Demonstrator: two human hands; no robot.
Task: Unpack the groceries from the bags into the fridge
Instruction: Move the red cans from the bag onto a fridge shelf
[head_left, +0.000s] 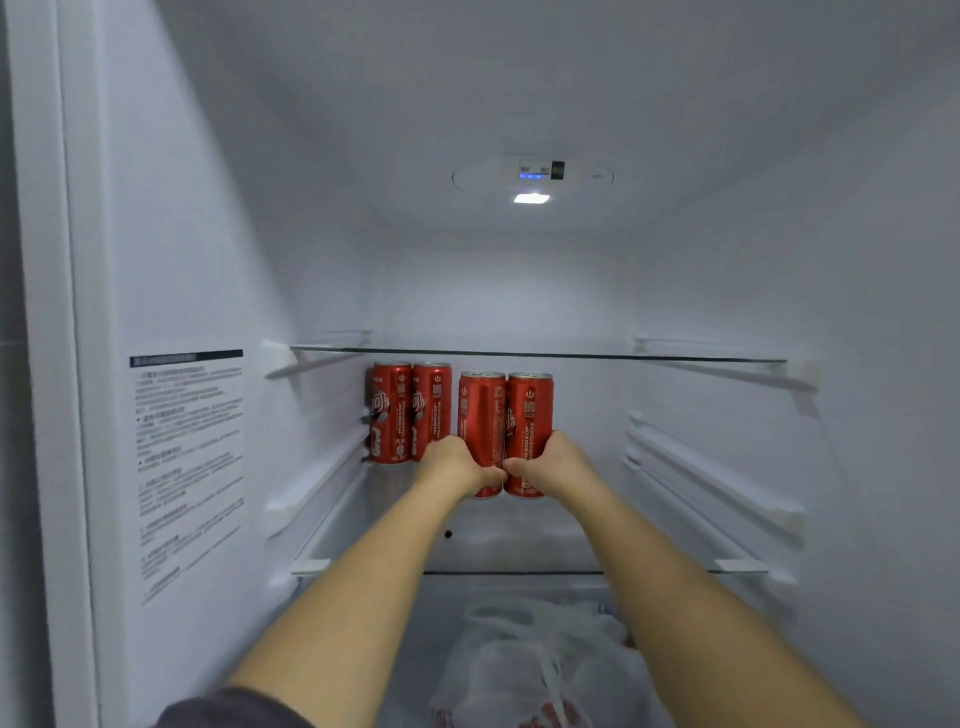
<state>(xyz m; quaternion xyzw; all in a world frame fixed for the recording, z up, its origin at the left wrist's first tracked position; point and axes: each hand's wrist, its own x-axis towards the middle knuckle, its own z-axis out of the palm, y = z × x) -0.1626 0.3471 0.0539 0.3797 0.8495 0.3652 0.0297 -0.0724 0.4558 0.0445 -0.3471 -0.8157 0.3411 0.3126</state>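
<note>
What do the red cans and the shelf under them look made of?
The red cans look like thin metal with glossy print; silvery rims show on top. The shelf seems clear glass: thin dark front edge, see-through surface.

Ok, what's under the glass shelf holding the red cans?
A white plastic bag lies below the glass shelf, something red inside. The right forearm covers its right edge; contents unclear.
</note>
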